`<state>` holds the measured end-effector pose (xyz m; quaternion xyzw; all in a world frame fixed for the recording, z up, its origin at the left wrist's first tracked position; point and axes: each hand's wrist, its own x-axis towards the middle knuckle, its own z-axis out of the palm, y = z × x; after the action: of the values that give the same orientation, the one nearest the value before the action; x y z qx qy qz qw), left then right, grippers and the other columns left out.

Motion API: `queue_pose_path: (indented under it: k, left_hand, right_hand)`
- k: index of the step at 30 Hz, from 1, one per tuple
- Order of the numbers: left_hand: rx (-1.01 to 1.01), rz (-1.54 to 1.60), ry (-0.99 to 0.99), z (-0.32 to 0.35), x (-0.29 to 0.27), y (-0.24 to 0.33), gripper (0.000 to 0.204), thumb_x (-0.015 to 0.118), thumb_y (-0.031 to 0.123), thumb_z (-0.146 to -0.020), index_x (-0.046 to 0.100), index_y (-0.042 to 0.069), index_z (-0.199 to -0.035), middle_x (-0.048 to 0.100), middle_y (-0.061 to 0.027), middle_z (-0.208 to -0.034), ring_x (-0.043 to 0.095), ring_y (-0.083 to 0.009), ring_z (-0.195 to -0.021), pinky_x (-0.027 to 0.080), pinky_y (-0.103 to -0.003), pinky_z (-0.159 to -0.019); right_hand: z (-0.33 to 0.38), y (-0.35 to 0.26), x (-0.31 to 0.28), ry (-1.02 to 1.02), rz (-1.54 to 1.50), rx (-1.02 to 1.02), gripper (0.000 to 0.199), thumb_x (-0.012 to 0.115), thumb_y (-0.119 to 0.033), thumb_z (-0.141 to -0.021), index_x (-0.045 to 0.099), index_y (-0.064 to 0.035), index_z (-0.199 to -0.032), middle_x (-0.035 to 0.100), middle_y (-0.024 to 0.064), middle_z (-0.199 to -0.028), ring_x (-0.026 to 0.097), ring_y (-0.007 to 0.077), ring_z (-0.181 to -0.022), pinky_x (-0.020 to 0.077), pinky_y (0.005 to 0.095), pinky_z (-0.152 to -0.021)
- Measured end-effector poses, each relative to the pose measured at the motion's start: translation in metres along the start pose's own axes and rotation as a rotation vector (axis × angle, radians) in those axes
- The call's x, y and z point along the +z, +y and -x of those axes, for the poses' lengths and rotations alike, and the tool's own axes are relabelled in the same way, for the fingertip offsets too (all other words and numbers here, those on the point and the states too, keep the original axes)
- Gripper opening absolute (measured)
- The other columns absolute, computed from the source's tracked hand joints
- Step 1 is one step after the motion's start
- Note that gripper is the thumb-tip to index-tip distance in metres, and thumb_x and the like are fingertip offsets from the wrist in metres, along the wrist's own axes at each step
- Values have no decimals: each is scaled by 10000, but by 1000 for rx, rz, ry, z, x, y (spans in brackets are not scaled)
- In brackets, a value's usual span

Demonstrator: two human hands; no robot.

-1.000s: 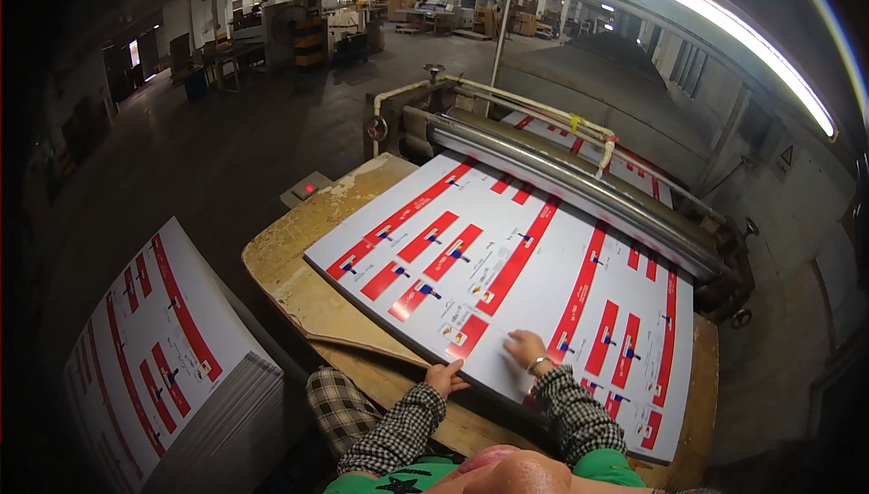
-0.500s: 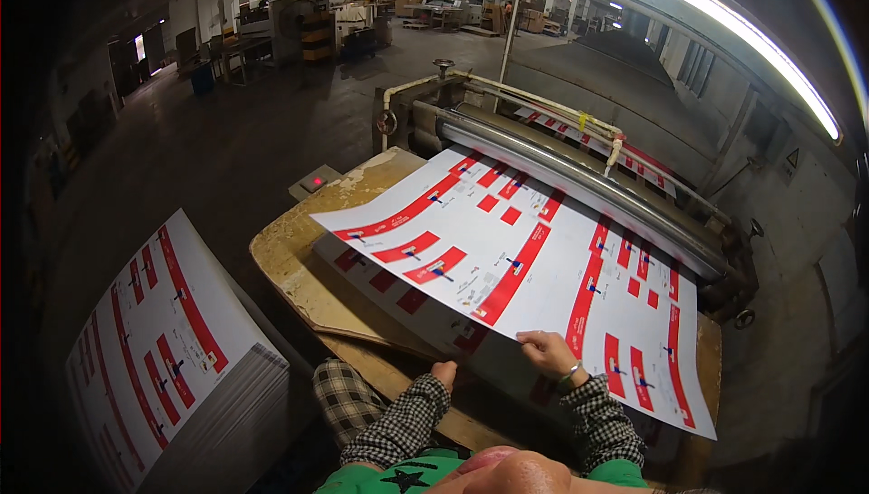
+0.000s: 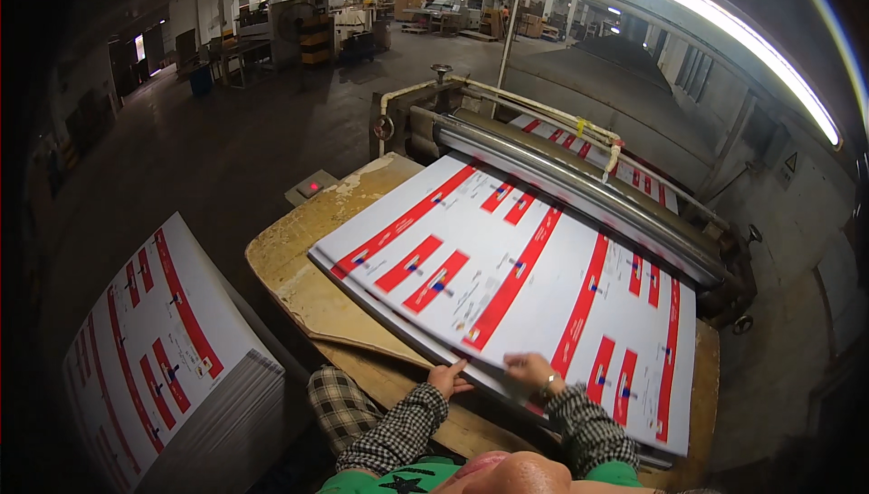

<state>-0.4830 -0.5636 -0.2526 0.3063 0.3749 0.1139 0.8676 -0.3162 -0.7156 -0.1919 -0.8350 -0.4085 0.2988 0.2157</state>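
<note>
A large white printed sheet [image 3: 507, 268] with red bands lies flat over dark-edged sheets on the worn wooden feed table [image 3: 290, 268]. Its far edge meets the steel roller [image 3: 561, 191] of a machine. My left hand [image 3: 445, 379] is at the near edge of the sheets, thumb and fingers apart, holding nothing I can see. Just right of it, my right hand [image 3: 529, 375], with a band on the wrist, is over the sheet's near edge. Motion blurs its fingers, so its grip is unclear.
A tall stack of matching printed sheets [image 3: 181, 340] stands at my left. Handwheels [image 3: 744, 324] stick out at the roller's right end, and a pale pipe [image 3: 534, 109] runs above it. A small box with a red light [image 3: 313, 186] sits beside the table's far left edge.
The sheet's raised near edge has come down flat onto those beneath. My right hand has moved slightly left and down; my left hand has shifted slightly right, its fingers now spread.
</note>
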Motion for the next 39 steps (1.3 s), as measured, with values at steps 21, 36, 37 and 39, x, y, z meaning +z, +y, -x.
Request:
queue_pose_path:
  k: [21,36,37,39]
  left_hand:
    - [-11,-124,232,-47,-24,-29,390,612,228,-794,571,-58,-1055,614,-167,-1012,597,-277,-928,469,-341,-808]
    - [-19,-47,-20,1,2,1,436,630,226,-840,405,-132,-950,472,-231,-999,586,-339,-856,558,-453,-713]
    - [-11,-98,53,-1,1,0,398,621,201,-841,414,-126,-936,493,-213,-928,594,-340,-863,557,-452,-701]
    - [-11,-65,-26,-5,-4,-4,358,614,176,-841,441,-110,-969,537,-201,-919,611,-304,-820,551,-435,-711]
  right_hand:
    - [52,-67,-49,301,-49,-347,263,549,-151,-811,627,-2,-1013,655,165,-951,653,237,-837,507,302,-745]
    - [-15,-3,-9,193,12,103,396,668,-282,-731,638,-18,-1024,633,148,-1047,613,258,-958,466,302,-852]
    - [-23,-7,-12,326,114,115,409,665,-301,-728,640,-17,-1021,647,149,-1008,616,268,-942,465,304,-855]
    - [-23,-15,-8,201,198,-10,536,674,-325,-704,574,-15,-1130,559,224,-1128,520,346,-1075,410,358,-933]
